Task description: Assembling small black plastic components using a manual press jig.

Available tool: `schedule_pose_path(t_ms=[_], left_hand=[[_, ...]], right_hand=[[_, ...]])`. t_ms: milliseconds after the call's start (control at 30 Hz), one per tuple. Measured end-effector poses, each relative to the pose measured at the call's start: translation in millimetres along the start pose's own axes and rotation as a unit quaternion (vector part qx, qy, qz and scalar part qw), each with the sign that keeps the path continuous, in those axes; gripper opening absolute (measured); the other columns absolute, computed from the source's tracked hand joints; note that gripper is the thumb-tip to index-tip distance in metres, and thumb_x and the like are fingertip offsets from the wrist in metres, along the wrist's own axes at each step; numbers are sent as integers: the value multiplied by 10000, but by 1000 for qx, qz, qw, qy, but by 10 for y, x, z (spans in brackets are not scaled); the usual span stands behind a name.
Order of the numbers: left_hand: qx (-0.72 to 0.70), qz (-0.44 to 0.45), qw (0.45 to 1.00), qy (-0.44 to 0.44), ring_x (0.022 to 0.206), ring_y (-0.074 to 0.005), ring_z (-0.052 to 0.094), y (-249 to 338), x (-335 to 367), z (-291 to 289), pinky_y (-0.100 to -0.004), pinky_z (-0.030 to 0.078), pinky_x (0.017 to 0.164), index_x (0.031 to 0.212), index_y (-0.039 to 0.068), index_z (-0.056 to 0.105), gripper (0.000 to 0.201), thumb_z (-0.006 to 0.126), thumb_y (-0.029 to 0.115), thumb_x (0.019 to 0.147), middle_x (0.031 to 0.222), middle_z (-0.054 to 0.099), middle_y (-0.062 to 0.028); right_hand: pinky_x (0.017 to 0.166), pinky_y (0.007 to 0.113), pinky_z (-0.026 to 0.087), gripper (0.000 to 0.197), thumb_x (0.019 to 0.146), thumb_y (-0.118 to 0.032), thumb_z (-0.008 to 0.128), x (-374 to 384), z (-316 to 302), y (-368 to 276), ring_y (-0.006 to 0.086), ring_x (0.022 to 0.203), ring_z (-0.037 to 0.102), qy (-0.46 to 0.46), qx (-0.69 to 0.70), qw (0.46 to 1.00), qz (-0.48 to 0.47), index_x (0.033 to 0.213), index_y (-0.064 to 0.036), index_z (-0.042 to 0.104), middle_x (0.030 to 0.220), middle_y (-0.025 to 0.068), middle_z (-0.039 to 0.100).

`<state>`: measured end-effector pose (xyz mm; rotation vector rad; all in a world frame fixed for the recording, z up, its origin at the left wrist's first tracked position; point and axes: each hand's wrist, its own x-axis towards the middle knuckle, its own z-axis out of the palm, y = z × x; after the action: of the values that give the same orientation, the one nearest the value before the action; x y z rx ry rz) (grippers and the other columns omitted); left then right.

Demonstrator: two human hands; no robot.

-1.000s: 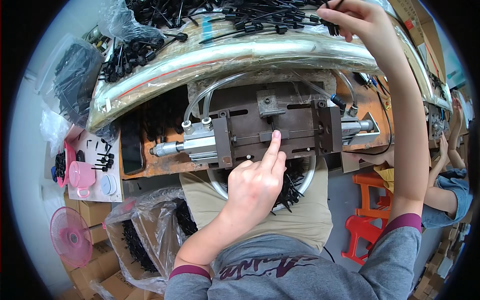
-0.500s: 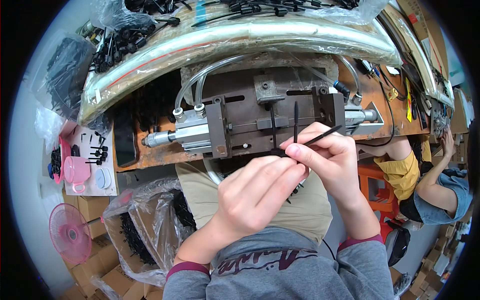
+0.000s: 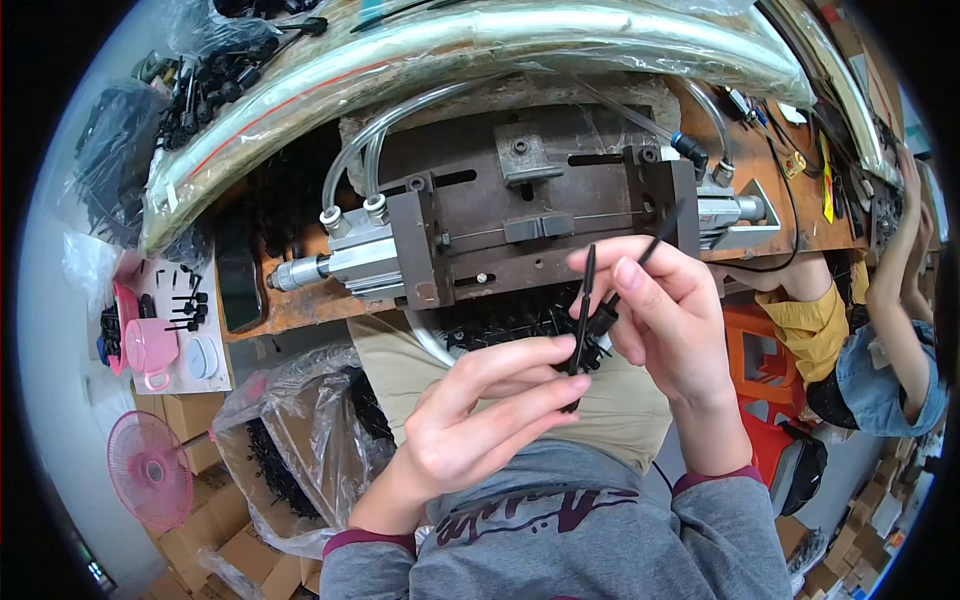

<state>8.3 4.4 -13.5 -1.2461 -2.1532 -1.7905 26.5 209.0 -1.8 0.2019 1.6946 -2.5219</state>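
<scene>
My left hand (image 3: 480,410) pinches a slim black rod (image 3: 583,312) with a tapered tip between thumb and fingers, the rod standing nearly upright. My right hand (image 3: 672,322) holds a second black rod (image 3: 662,228), slanting up to the right. A black knob (image 3: 603,319) sits at its lower end, close beside the first rod. Both hands are in front of a dark metal clamping fixture (image 3: 490,150), whose small centre block (image 3: 538,228) holds no rod. Below the fixture, over my lap, lies a heap of black parts (image 3: 500,322), partly covered by my hands.
Silver cylinders (image 3: 365,262) with clear hoses flank the fixture. A long plastic-wrapped bundle (image 3: 450,55) lies behind it. Left are a pink cup (image 3: 152,346), a pink fan (image 3: 150,470) and a plastic-lined box (image 3: 300,440). A co-worker's arm (image 3: 900,260) is at far right.
My hands have drawn slightly apart; the left has lowered with its rod. Of the several rods bunched at my fingers, only two still show clearly. The co-worker's arms have moved.
</scene>
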Motion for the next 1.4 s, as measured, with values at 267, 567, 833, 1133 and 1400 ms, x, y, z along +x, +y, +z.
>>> schedule_pose_path(t_ms=[267, 567, 833, 1133, 1400], left_hand=[[32, 20, 998, -50, 807, -282, 732, 23, -30, -102, -311, 577, 661, 984, -52, 724, 355, 846, 74, 675, 1128, 695, -263], [62, 33, 996, -48, 770, -266, 727, 36, -58, -79, -304, 567, 641, 969, -45, 716, 337, 843, 86, 686, 1133, 695, -257], [174, 26, 984, -18, 842, -250, 700, -64, 31, -28, -319, 567, 706, 970, -41, 718, 358, 828, 25, 636, 1204, 677, -216], [370, 15, 927, -51, 727, -198, 677, -252, 234, 172, -285, 524, 625, 973, 1, 701, 282, 794, 72, 715, 1242, 679, -138], [380, -11, 923, -61, 587, -166, 618, -255, 283, 157, -268, 492, 564, 970, 42, 724, 276, 809, 119, 719, 1247, 689, -90]], right_hand=[[422, 175, 333, 229, 996, -163, 616, -12, 43, -35, 26, 457, 465, -24, 23, 999, 32, 1069, 35, 707, 866, 136, 729], [397, 182, 330, 167, 976, -100, 639, -81, 91, 38, 29, 457, 484, 6, 30, 1000, 0, 1028, 43, 708, 853, 126, 731], [425, 170, 367, 138, 962, -46, 643, -100, 108, 83, 21, 492, 515, 105, -62, 990, -70, 1063, 35, 690, 838, 108, 729], [527, 218, 462, 253, 1051, -145, 483, -273, -32, 31, 82, 559, 577, 73, -71, 994, -37, 1062, 54, 639, 926, 154, 722], [470, 181, 471, 100, 950, -31, 649, -298, -43, 37, 90, 542, 634, 103, -86, 991, -30, 988, 61, 659, 868, 167, 741]])
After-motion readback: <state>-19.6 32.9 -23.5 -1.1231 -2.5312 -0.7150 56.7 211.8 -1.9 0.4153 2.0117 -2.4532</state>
